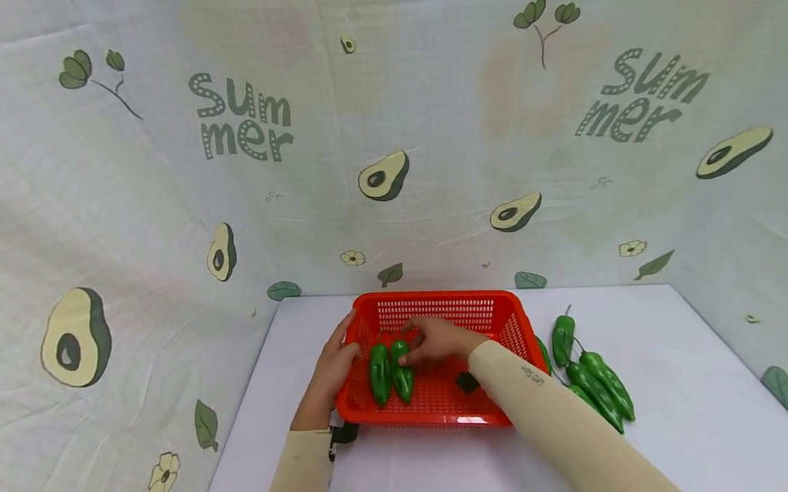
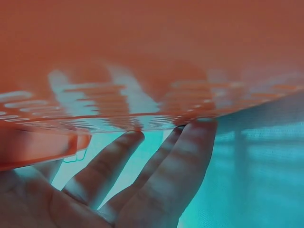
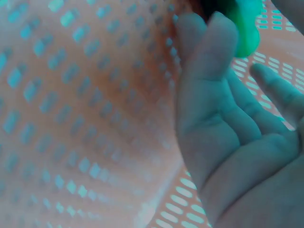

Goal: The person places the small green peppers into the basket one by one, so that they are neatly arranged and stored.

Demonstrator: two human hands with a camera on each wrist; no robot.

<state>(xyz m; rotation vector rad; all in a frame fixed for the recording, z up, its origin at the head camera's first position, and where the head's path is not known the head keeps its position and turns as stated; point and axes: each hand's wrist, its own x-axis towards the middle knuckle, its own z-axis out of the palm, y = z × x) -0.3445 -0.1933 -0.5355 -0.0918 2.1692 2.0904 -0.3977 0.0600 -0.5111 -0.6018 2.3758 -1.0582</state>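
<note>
R hand (image 1: pixel 436 339) half-curled at green pepper (image 1: pixel 402 377), ~9 o'clock in basket (image 1: pixel 433 296); can't tell if gripping. L hand (image 1: pixel 330 373), fingers ~straight, touches basket's 9 o'clock side. Pepper prob. light, firm, slick; pinch mid-body.
</note>
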